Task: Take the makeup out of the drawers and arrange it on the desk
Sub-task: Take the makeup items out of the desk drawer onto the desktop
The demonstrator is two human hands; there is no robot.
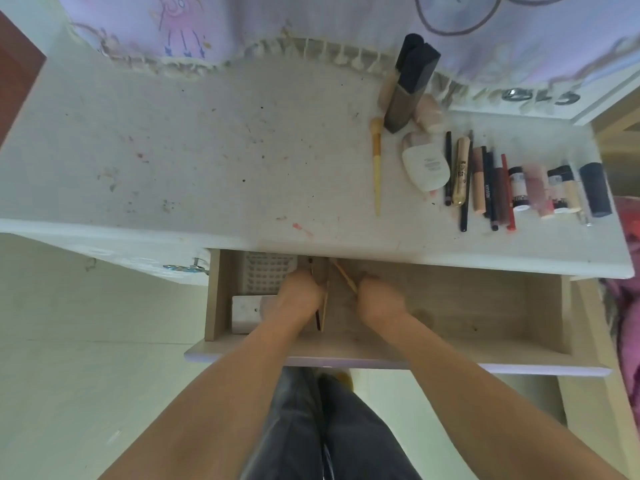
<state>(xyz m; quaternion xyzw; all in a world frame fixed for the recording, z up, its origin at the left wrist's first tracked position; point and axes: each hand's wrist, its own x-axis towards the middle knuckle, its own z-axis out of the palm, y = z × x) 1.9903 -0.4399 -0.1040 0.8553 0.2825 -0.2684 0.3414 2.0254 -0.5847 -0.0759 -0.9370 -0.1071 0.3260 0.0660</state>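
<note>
Both my hands reach into the open drawer (pixel 540 344) under the white desk (pixel 214 147). My left hand (pixel 294 299) grips a few brushes with thin handles (pixel 322 313) that stick out toward me. My right hand (pixel 379 299) holds a slim wooden-handled brush (pixel 343 273) slanting up to the left. On the desk's right side lies a row of several pencils, tubes and small bottles (pixel 519 188), a white compact (pixel 426 169), a yellow-handled brush (pixel 376 168) and a tall dark bottle (pixel 408 84).
A white perforated basket (pixel 266 271) and a white box (pixel 244 315) sit in the drawer's left end. The drawer's right half shows bare wood. A fringed lilac cloth (pixel 311 22) hangs along the desk's back. Another drawer handle (pixel 187 266) is at the left.
</note>
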